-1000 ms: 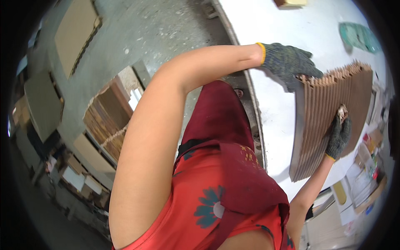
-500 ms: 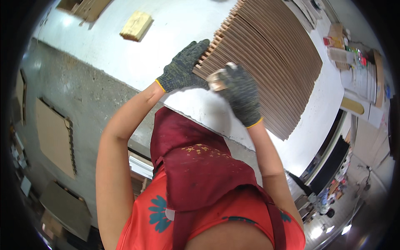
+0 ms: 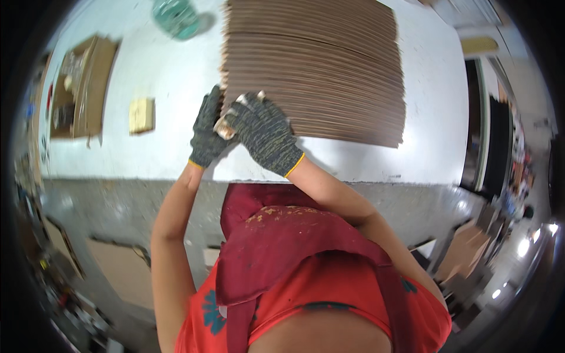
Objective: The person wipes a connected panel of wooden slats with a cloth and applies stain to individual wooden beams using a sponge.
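A row of long, thin brown strips (image 3: 329,70) lies side by side on the white table. My right hand (image 3: 265,134), in a dark knitted glove with a yellow cuff edge, is closed on a crumpled whitish rag (image 3: 223,129) with brown stains. It presses over the near left corner of the strips. Against their left ends rests my left hand (image 3: 206,130), in a matching glove, its fingers stretched out along the edge. Both hands are close together, and the right one partly covers the nearest strip ends.
Left of the strips, a yellow block (image 3: 141,115) sits on the white table (image 3: 170,159). Farther left is an open cardboard box (image 3: 94,88) with things in it. A greenish clear container (image 3: 176,19) stands at the back. Flat brown panels (image 3: 120,267) are on the floor behind.
The whole view has turned, so the strips now lie nearly crosswise. My right hand with the rag has moved left, close against my left hand at the strip ends.
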A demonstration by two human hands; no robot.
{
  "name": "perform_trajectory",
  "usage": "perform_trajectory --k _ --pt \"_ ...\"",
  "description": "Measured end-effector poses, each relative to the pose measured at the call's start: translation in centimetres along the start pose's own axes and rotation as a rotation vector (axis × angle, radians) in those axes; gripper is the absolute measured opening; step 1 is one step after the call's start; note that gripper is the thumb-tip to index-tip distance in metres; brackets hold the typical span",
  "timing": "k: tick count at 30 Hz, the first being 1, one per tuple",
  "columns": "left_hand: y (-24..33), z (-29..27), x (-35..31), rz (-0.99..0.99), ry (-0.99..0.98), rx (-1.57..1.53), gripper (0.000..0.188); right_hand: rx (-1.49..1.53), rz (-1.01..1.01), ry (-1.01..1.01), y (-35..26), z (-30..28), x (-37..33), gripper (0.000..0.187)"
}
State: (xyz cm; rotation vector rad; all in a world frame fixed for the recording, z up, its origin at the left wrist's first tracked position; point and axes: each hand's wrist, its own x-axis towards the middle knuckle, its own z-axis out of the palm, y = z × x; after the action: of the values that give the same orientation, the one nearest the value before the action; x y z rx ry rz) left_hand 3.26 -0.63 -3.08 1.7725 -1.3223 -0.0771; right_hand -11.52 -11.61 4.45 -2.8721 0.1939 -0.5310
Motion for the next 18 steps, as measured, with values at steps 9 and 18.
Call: perform_trajectory --k 9,18 --pt "3.0 -0.5 1.5 0.082 -0.066 0.233 0.115 -0.378 0.846 0.242 20.8 -11.8 -11.7 0.028" --pt "7.4 1.0 8.9 0.493 -0.649 0.464 0.11 -0.13 0.219 0.277 4.0 -1.3 -6.2 0.028"
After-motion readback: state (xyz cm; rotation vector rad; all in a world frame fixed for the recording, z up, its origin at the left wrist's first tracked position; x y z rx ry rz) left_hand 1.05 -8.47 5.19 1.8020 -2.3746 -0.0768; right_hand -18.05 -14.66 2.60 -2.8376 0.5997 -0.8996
